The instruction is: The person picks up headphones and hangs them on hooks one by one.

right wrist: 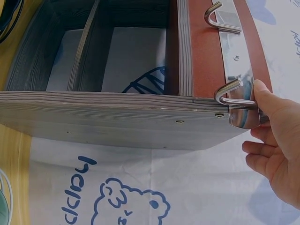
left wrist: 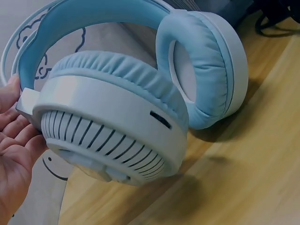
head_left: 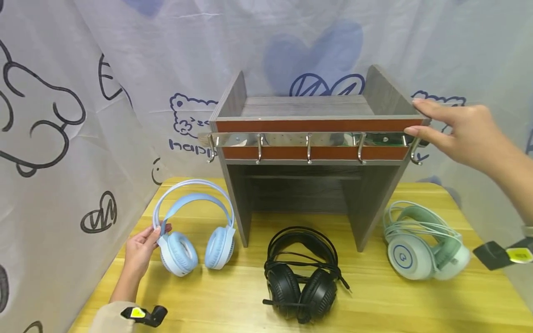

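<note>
- Left of the hook-railed shelf (head_left: 287, 126), light-blue over-ear headphones (head_left: 179, 254) lie with their headband (head_left: 195, 197) uppermost; the left hand (head_left: 141, 247) is nearer, its grip pinching beside one earcup.
- At the shelf's right front corner, the right hand's (head_left: 470, 132) grip pinches by the hook rail's (head_left: 283, 138) end.

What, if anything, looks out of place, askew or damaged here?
One oddity: the metal hook rail juts past the side of the grey shelf beside the right hand, instead of ending flush. No spill or damage shows.
</note>
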### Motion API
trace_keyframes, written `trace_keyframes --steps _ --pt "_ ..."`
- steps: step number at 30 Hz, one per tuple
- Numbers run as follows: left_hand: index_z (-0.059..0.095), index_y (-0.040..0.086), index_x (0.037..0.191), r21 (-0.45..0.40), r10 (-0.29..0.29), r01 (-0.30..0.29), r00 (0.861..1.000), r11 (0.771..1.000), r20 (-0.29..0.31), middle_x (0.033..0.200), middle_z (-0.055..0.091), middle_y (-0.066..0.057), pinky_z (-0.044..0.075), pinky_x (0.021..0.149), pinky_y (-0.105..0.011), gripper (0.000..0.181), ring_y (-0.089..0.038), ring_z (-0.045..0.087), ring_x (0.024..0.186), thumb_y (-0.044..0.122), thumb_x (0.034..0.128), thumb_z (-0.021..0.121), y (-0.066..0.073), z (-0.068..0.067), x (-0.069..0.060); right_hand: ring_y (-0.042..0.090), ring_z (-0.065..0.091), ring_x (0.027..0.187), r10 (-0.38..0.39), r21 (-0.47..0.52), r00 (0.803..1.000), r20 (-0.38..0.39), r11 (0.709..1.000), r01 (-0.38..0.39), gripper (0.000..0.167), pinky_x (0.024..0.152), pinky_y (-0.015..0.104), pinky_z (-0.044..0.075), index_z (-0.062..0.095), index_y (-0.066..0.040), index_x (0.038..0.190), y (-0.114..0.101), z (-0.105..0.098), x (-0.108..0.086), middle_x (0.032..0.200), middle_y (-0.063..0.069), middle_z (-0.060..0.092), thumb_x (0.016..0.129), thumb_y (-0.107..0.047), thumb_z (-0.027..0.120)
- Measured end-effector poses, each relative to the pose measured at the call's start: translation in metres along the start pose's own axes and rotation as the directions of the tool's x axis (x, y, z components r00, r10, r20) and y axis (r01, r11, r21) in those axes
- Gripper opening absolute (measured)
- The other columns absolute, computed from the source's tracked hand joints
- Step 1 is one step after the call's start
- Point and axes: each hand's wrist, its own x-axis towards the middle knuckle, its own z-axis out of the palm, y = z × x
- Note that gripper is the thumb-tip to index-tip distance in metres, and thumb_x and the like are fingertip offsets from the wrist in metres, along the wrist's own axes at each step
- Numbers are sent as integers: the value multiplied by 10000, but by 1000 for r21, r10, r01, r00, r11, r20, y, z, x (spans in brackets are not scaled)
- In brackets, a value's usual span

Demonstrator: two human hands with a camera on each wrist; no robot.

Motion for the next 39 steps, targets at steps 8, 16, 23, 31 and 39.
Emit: trace_keyframes --steps 8,16,23,31,39 --pt "646 130 1152 -127 122 -115 991 985 47 1003 721 52 524 825 -149 240 -43 665 967 125 950 517 -24 -16 7 75 195 382 8 -37 1000 5 999 -8 581 474 263 348 525 17 1278 -1 -2 0 1224 281 535 897 -421 561" --pt "678 102 1061 -277 182 -161 982 947 52 977 729 -8 521 830 -150 325 -74 676 951 -35 961 401 18 1 -6 77 194 395 21 -30 1000 7 999 -21 619 479 260 344 521 14 1282 -1 -1 -1 1226 283 531 893 -467 535" --pt "660 39 1085 -349 243 -202 967 915 76 974 729 -64 534 812 -169 356 -115 678 963 -85 957 351 26 0 -10 97 207 393 44 -31 999 17 999 -43 559 490 274 383 515 3 1292 -1 -1 -2 1231 279 532 884 -368 607" --pt "631 -42 1091 -414 329 -251 936 875 127 1000 716 -122 527 860 -204 347 -168 678 979 -118 950 323 36 10 -9 85 196 386 21 -31 1000 -16 999 -22 561 469 214 321 524 9 1282 1 -1 -3 1222 284 538 886 -381 598" --pt "561 -129 1160 -576 433 -259 882 775 186 1072 678 -202 504 925 -252 382 -236 649 1048 -130 957 237 40 15 -8 85 193 401 41 -21 999 -10 999 -42 573 463 226 311 516 2 1292 -3 -1 -2 1214 295 539 884 -393 594"
